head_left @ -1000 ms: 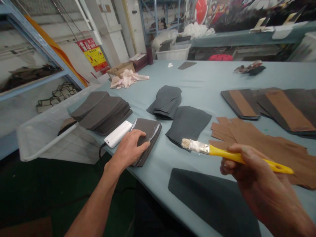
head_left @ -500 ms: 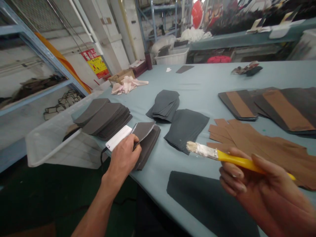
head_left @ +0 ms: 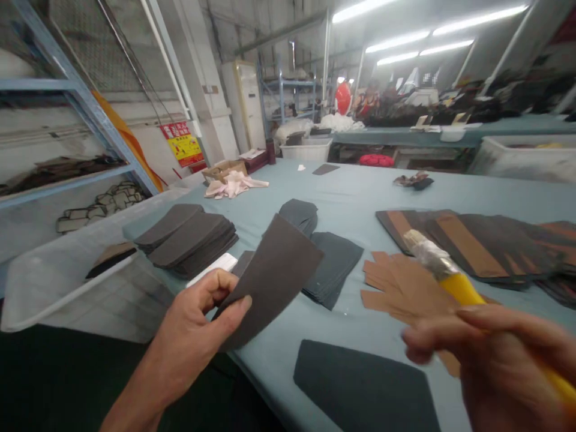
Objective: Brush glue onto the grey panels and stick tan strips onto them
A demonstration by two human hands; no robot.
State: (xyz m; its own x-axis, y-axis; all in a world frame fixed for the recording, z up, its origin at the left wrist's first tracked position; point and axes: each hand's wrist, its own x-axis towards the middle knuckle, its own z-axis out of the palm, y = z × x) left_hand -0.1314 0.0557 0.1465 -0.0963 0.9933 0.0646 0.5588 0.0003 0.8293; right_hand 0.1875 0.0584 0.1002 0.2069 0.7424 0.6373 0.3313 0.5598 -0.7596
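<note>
My left hand (head_left: 198, 330) pinches a dark brown flat panel (head_left: 279, 270) between thumb and fingers, lifted and tilted above the table edge. My right hand (head_left: 508, 360), partly blurred, grips a yellow-handled brush (head_left: 459, 288) whose bristles and metal band carry whitish residue. A large dark green-grey panel (head_left: 364, 384) lies flat between the hands at the near edge. Behind the lifted panel are stacks of dark grey pieces (head_left: 335, 264), partly hidden by it. Brown strips (head_left: 400, 285) lie fanned out under the brush.
Stacked dark brown panels (head_left: 193, 237) and a white block (head_left: 216, 267) sit on the left of the blue-green table (head_left: 351, 192). A translucent bin (head_left: 81, 294) stands against its left side. Dark panels with brown strips (head_left: 468, 240) spread at right. Pink cloth (head_left: 236, 185) lies farther back.
My left hand has lifted the brown panel off its stack, raising it up and to the right. The brush has swung right and tilted in my right hand. The view has tipped upward.
</note>
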